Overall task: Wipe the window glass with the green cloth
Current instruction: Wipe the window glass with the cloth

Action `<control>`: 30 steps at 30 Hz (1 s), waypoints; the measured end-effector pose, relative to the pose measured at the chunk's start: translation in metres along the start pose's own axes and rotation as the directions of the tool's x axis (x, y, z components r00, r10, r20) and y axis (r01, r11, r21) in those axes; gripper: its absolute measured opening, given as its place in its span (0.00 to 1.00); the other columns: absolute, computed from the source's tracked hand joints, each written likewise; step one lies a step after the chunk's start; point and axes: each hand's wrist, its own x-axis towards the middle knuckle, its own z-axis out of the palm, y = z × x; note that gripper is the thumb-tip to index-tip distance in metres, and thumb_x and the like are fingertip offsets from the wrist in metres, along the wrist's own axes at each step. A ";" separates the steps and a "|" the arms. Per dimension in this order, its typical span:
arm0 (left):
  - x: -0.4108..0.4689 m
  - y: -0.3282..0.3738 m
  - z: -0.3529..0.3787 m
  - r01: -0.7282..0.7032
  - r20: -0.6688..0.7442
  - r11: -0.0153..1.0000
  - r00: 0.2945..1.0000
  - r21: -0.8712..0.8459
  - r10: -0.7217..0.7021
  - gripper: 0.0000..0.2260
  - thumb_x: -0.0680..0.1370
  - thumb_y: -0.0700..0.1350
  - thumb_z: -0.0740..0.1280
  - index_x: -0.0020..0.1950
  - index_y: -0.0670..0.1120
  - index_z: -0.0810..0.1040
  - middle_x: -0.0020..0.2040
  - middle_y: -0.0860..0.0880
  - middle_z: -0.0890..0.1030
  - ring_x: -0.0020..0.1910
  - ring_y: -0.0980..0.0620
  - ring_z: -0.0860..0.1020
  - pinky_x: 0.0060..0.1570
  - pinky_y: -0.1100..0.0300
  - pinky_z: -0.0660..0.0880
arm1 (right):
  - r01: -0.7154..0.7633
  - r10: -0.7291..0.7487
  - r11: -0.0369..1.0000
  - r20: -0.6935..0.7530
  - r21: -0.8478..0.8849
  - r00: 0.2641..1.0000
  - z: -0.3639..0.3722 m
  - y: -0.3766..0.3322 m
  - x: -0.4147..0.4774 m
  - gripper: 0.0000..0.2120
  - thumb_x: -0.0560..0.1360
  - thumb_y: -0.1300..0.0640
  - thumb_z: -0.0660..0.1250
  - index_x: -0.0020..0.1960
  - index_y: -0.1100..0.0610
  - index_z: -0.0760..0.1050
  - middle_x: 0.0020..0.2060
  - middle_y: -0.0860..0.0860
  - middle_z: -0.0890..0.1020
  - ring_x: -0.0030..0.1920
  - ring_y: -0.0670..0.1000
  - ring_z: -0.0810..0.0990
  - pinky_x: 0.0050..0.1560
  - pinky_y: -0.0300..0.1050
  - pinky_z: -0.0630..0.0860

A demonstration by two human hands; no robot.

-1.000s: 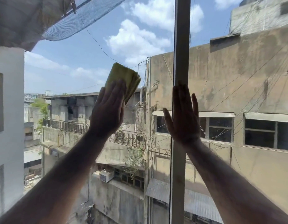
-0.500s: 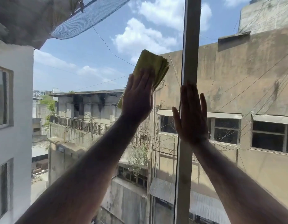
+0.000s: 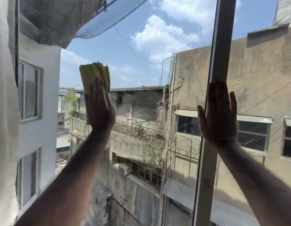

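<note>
A folded green cloth [image 3: 94, 77] lies flat against the window glass [image 3: 141, 66] of the left pane. My left hand [image 3: 100, 110] presses it there with the palm, fingers pointing up, and covers its lower half. My right hand [image 3: 219, 111] rests flat and open on the grey vertical window frame [image 3: 223, 38], fingers spread, with nothing in it. The two hands are at about the same height, wide apart.
The frame splits the window into a wide left pane and a right pane [image 3: 263, 79]. Outside are concrete buildings, a balcony railing [image 3: 138, 132], wires and netting [image 3: 109, 22] overhead. A pale curtain or wall edge [image 3: 4, 111] borders the left side.
My left hand has slid the cloth leftwards across the left pane, away from the frame, and the cloth now stands upright. My right hand stays on the frame.
</note>
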 end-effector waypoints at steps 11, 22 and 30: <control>-0.093 0.134 0.029 -0.573 0.125 0.794 0.789 -0.204 0.602 0.26 0.83 0.35 0.62 0.81 0.44 0.66 0.82 0.46 0.67 0.84 0.46 0.61 0.81 0.41 0.61 | 0.000 0.000 1.000 0.014 -0.021 1.000 -0.005 -0.001 0.001 0.32 0.88 0.49 0.50 0.86 0.64 0.51 0.87 0.61 0.53 0.88 0.59 0.52 0.86 0.65 0.54; 0.006 -0.008 -0.006 0.051 0.045 0.999 0.998 -0.004 -0.051 0.24 0.87 0.46 0.52 0.84 0.47 0.60 0.84 0.48 0.62 0.84 0.44 0.60 0.81 0.37 0.59 | -0.005 0.006 1.000 -0.035 0.031 0.999 0.002 0.001 0.001 0.34 0.88 0.44 0.51 0.86 0.62 0.51 0.87 0.60 0.54 0.88 0.57 0.52 0.87 0.64 0.54; -0.053 0.121 0.034 -0.336 0.032 0.938 0.940 -0.084 0.340 0.24 0.84 0.40 0.62 0.81 0.47 0.66 0.81 0.49 0.69 0.83 0.45 0.63 0.80 0.35 0.62 | -0.001 0.001 1.000 -0.006 0.013 1.000 -0.001 0.000 0.001 0.31 0.87 0.51 0.49 0.86 0.63 0.52 0.87 0.61 0.54 0.88 0.58 0.53 0.86 0.65 0.55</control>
